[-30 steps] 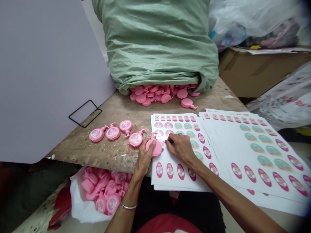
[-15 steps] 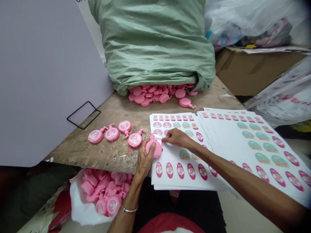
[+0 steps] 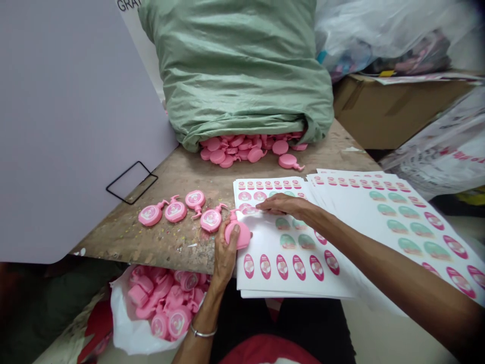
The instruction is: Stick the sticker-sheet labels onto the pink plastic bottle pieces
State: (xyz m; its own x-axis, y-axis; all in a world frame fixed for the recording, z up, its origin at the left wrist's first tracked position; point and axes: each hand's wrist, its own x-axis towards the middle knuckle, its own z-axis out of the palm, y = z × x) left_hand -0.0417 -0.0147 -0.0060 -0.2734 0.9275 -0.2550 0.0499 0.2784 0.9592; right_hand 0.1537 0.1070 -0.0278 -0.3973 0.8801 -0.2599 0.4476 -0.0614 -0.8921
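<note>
Opposite, a green sack (image 3: 242, 76) tops the speckled table (image 3: 178, 174); left hand (image 3: 226, 254) clasps bottle (image 3: 238, 235), right hand (image 3: 278, 203) pinches sticker (image 3: 249, 210).

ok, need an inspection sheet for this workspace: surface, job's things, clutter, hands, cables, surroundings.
Surface: worn wooden table, stained and flecked with colour.
Job's things: held pink bottle, plain face showing; four labelled bottles lying to its left; sticker sheets in overlapping stacks, some stickers missing.
Clutter: small white scrap near the table's front edge; plain bottles heaped at the green sack.
Hands: left hand grips the held pink bottle; right hand pinches what looks like a label over the sheets.
Cables: nothing seen.
Surroundings: grey panel left; cardboard box right; white bag of bottles below the front edge.
</note>
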